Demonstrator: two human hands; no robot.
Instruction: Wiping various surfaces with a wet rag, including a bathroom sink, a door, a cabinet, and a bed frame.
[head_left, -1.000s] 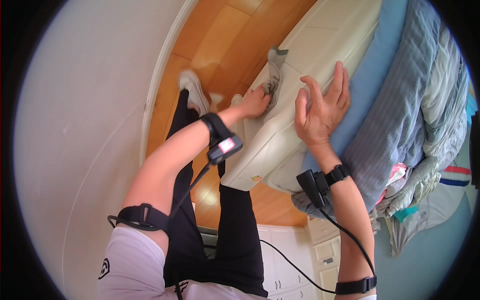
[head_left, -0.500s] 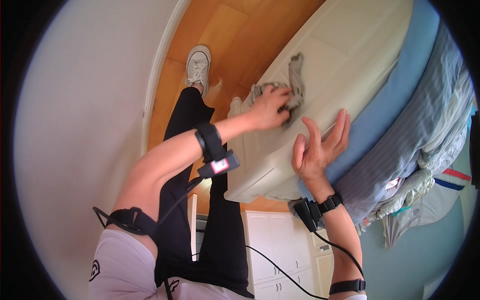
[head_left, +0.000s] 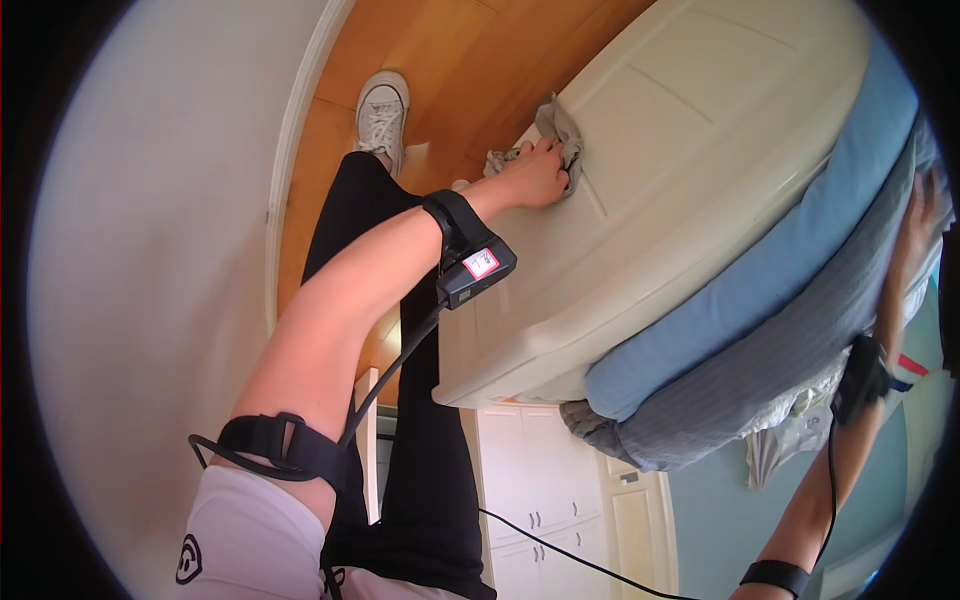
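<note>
My left hand (head_left: pixel 537 173) is closed on a crumpled grey cloth (head_left: pixel 562 130), pressing it to the outer face of a cream bed footboard (head_left: pixel 660 150) near its lower edge. Part of the cloth sticks out past the fingers. Far over to the right, my right hand (head_left: pixel 916 222) reaches onto the grey striped bedding (head_left: pixel 740 380). Its fingers look stretched out, though somewhat blurred, and I see nothing held in them.
A blue mattress edge (head_left: pixel 720 300) lies along the footboard. Wooden floor (head_left: pixel 450 80), a white shoe (head_left: pixel 382 115) and a pale wall (head_left: pixel 170 250) are on the left. White cabinets (head_left: pixel 530 470) stand low in view. A black cable (head_left: pixel 580 565) runs to my right arm.
My left hand has carried the cloth a little up and left along the footboard. My right hand has swung away from the footboard, out to the right over the bedding.
</note>
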